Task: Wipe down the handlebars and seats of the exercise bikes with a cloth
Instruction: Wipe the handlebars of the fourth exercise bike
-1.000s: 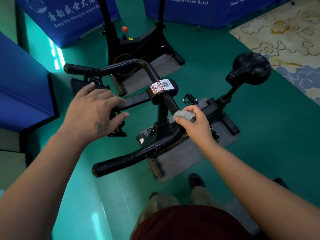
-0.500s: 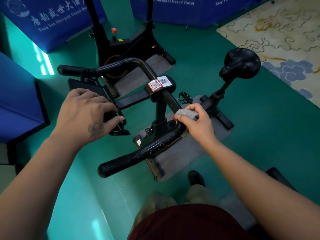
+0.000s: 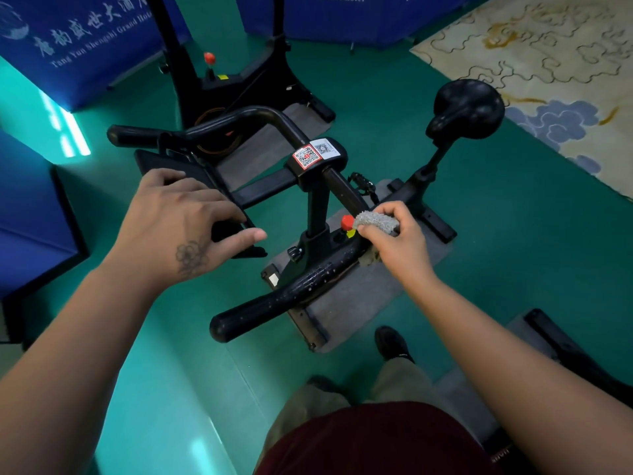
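A black exercise bike stands in front of me on a grey mat. Its black U-shaped handlebar (image 3: 298, 289) points toward me at the near end. My right hand (image 3: 399, 243) grips a grey fuzzy cloth (image 3: 376, 222) wrapped around the handlebar's near bend, beside a red knob (image 3: 347, 221). My left hand (image 3: 181, 228) hovers with spread fingers over the black tablet holder (image 3: 191, 173), holding nothing. The black seat (image 3: 467, 109) sits to the upper right on its post, away from both hands. QR stickers (image 3: 313, 153) mark the handlebar's centre clamp.
A second black bike (image 3: 233, 80) stands behind on its own mat. Blue banner panels (image 3: 82, 36) line the back and left. A patterned carpet (image 3: 548, 63) lies at the upper right. Another mat and black base (image 3: 561, 344) sit by my right foot (image 3: 392, 344). The floor is green.
My right hand with the cloth has slid down the bar toward the near bend, uncovering the red knob. My left hand has dropped slightly lower over the tablet holder.
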### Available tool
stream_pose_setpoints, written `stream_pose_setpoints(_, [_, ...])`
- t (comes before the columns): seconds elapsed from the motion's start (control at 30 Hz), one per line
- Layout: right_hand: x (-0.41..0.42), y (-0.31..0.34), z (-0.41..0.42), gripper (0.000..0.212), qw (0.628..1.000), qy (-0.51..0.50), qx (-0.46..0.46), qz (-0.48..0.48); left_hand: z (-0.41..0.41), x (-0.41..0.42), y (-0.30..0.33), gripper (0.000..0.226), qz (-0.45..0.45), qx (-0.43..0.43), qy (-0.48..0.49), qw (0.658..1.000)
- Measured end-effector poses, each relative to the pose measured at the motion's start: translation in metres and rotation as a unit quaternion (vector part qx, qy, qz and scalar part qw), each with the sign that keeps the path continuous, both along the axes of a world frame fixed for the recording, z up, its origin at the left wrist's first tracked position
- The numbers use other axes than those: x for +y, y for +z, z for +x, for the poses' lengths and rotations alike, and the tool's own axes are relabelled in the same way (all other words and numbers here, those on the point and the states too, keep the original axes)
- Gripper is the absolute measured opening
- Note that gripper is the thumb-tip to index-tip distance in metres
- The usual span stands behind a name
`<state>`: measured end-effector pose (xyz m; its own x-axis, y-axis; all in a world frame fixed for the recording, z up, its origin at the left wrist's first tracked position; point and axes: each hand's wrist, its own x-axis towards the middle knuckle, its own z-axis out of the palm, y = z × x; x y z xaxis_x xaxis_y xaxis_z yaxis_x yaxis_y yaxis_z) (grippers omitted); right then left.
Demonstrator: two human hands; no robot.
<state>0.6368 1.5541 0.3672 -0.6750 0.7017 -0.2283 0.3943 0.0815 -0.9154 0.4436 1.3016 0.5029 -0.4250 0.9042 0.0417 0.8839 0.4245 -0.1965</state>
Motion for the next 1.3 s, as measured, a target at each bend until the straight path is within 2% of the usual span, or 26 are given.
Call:
stream_pose_setpoints(0.17, [0.006, 0.005, -0.011, 0.026, 1.000, 0.009, -0.015, 0.005, 0.001, -0.002, 0.002, 0.075, 0.006, -0.014, -0.013, 1.000])
stream_pose_setpoints(0.53, [-0.027, -0.001, 0.013, 0.027, 0.999, -0.036, 0.004, 0.005, -0.001, -0.002, 0.001, 0.079, 0.011, -0.011, -0.034, 0.999])
stream_pose_setpoints(0.8, [-0.011, 0.016, -0.013, 0.026, 0.998, -0.058, -0.009, 0.015, 0.000, -0.001, 0.000, 0.081, 0.012, 0.001, -0.029, 1.000])
stream_pose_setpoints(1.07, [-0.024, 0.011, 0.004, 0.023, 0.999, -0.027, -0.022, 0.034, 0.001, 0.003, 0.000, 0.081, 0.012, -0.005, -0.006, 1.000])
stream_pose_setpoints(1.3, [0.014, 0.017, -0.021, 0.026, 0.995, 0.045, -0.041, 0.077, 0.005, 0.004, 0.002, 0.080, 0.017, -0.026, 0.031, 0.999])
